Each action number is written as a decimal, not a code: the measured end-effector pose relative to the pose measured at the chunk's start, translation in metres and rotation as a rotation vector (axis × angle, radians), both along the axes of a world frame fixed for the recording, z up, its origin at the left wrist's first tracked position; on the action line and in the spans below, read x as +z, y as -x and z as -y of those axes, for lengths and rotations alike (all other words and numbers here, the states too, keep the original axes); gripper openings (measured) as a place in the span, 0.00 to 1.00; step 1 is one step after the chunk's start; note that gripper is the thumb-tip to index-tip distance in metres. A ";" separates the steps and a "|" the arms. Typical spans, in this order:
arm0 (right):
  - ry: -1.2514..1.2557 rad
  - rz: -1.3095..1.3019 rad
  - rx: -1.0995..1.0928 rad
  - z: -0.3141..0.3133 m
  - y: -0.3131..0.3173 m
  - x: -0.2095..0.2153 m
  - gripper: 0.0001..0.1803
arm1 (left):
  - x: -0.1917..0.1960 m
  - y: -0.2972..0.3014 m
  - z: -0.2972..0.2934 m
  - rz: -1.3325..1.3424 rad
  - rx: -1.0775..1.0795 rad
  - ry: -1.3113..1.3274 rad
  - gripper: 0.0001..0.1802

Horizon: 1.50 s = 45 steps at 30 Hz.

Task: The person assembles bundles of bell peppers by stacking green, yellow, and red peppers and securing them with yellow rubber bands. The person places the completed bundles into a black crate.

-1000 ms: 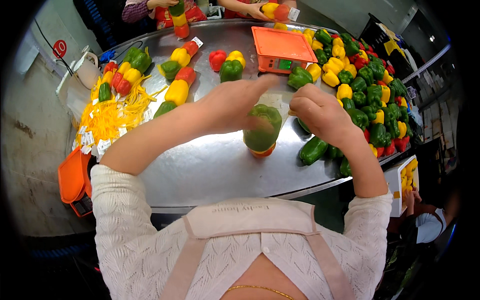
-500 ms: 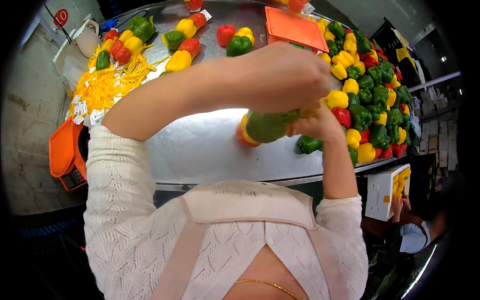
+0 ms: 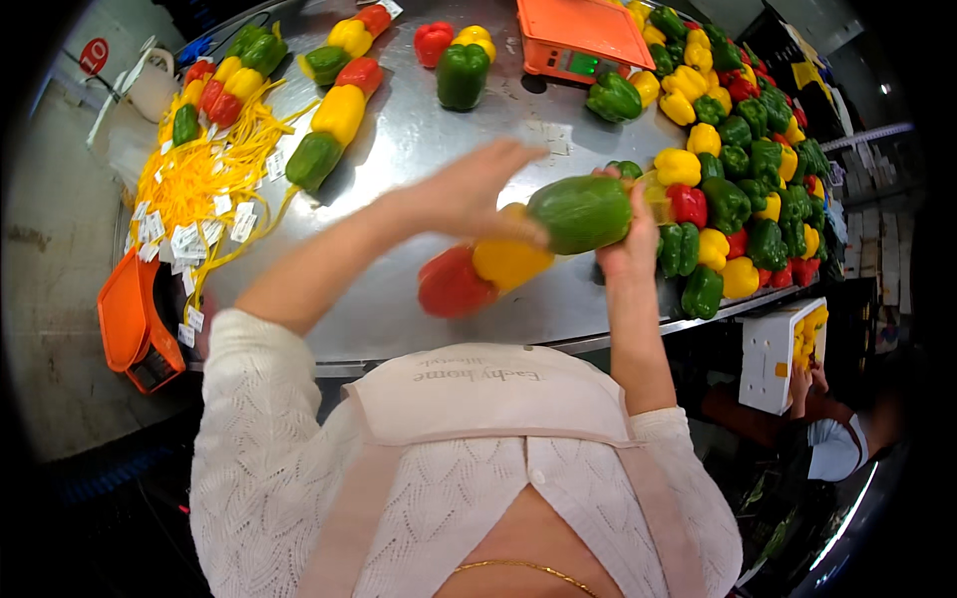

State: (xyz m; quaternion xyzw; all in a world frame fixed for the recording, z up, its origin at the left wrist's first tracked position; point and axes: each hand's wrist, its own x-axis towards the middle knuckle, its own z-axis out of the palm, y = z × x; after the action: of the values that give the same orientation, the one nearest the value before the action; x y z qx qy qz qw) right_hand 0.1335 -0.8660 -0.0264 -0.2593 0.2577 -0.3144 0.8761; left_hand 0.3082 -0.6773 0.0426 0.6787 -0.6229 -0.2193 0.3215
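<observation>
A netted row of three bell peppers (image 3: 580, 214), green, yellow and red, hangs slantwise over the steel table. My right hand (image 3: 631, 239) grips its green end, where yellow netting gathers above the fingers. My left hand (image 3: 474, 187), slightly blurred, is open with fingers stretched out. Its thumb side overlaps the yellow pepper; whether it touches cannot be told. The red pepper (image 3: 454, 282) forms the lower left end of the row. Beyond the left hand stand three loose peppers: a red, a yellow and a green pepper (image 3: 464, 77).
Finished-looking netted rows (image 3: 339, 115) lie at the far left, beside a heap of yellow net sleeves (image 3: 199, 194) with white tags. An orange scale (image 3: 583, 40) stands at the back, another scale (image 3: 130, 309) at the left edge. Loose peppers (image 3: 728, 204) pile up on the right; a co-worker handles a white box (image 3: 768, 359).
My left hand has come away from my right and moved left, opening out. The netted row has swung out to the left, so all three peppers show.
</observation>
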 end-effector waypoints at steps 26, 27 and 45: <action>-0.162 -0.365 -0.098 0.021 0.021 -0.123 0.13 | -0.080 0.063 -0.022 -0.017 0.060 -0.535 0.58; -0.173 -0.375 -0.096 0.019 0.020 -0.120 0.13 | -0.074 0.061 -0.023 0.045 0.018 -0.555 0.58; -0.066 -0.413 -0.039 -0.007 -0.002 -0.123 0.10 | -0.097 0.061 0.016 0.033 0.094 -0.505 0.57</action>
State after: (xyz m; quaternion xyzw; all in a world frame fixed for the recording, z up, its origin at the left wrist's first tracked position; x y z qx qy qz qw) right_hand 0.1351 -0.8590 -0.1496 -0.2844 0.4469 -0.2626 0.8065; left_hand 0.2473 -0.6936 -0.0546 0.7693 -0.5212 -0.3415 0.1412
